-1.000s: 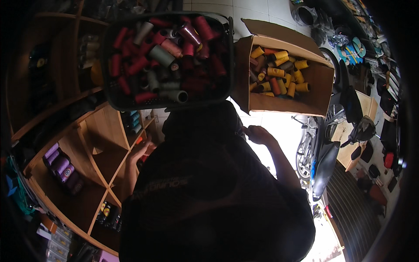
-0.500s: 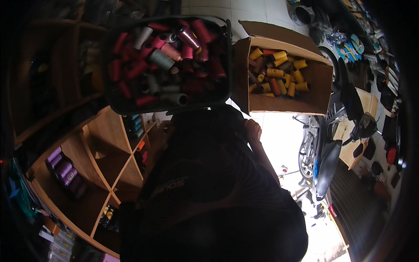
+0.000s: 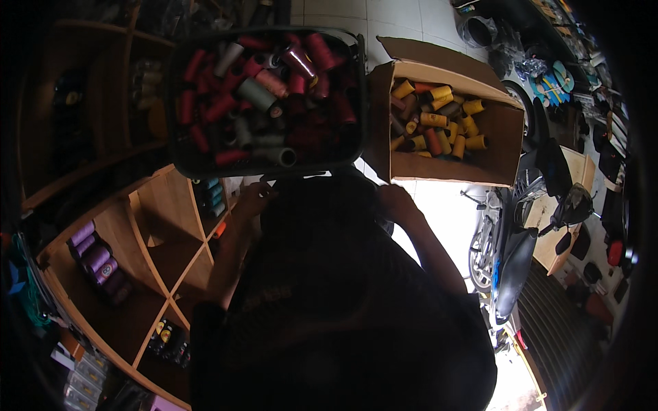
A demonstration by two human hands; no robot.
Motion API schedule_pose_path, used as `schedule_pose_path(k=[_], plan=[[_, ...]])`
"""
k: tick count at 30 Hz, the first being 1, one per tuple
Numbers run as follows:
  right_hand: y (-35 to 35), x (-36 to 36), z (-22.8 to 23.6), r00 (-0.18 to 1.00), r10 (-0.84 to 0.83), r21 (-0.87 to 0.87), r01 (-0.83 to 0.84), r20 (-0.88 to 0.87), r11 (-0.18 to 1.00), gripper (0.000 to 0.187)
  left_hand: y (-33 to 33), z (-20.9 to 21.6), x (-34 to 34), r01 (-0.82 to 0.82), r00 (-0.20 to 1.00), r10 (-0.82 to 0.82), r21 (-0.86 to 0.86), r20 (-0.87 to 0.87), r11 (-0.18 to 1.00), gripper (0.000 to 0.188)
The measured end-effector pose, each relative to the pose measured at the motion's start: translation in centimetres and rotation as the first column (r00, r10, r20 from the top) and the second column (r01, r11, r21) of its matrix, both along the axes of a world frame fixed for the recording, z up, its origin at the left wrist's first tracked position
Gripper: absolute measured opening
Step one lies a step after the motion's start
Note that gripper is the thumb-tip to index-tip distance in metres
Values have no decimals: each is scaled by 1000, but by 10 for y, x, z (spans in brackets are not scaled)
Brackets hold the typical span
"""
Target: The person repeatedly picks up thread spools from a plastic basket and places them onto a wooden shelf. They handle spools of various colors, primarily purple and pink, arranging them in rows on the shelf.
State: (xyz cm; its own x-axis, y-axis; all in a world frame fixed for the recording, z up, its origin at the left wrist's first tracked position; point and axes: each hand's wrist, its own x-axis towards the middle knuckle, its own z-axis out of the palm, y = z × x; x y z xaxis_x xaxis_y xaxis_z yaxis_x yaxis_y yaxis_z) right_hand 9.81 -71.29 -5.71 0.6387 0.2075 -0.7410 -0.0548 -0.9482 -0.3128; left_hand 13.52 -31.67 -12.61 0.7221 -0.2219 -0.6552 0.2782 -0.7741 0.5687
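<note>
My left hand is low beside my dark clothing, just below the near left corner of a dark plastic basket. Its fingers look loosely apart in the shadow, with nothing seen in them. On the other side of my body, my right hand rests against the dark cloth below the cardboard box; its fingers are hidden. Thread cones in red, pink and grey-green lie jumbled in the basket. The open cardboard box at its right holds yellow, brown and orange thread cones.
A wooden shelf with square compartments stands at the left, holding purple thread cones and blue-green ones. A motorbike is parked at the right on bright floor. White tiles show beyond the containers.
Both forearms show more now, farther out from my body. My right hand has moved slightly inward against the dark cloth. The cones look the same.
</note>
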Motion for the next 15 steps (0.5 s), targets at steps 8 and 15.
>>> schedule_pose_path(k=[8,15], plan=[[95,142,-72,871,35,-362,167,490,917,45,7,1,93,208,906,-154,-98,394,973,35],[127,122,15,815,-342,185,288,468,940,50,-85,83,155,-447,882,376,-252,-285,858,57]])
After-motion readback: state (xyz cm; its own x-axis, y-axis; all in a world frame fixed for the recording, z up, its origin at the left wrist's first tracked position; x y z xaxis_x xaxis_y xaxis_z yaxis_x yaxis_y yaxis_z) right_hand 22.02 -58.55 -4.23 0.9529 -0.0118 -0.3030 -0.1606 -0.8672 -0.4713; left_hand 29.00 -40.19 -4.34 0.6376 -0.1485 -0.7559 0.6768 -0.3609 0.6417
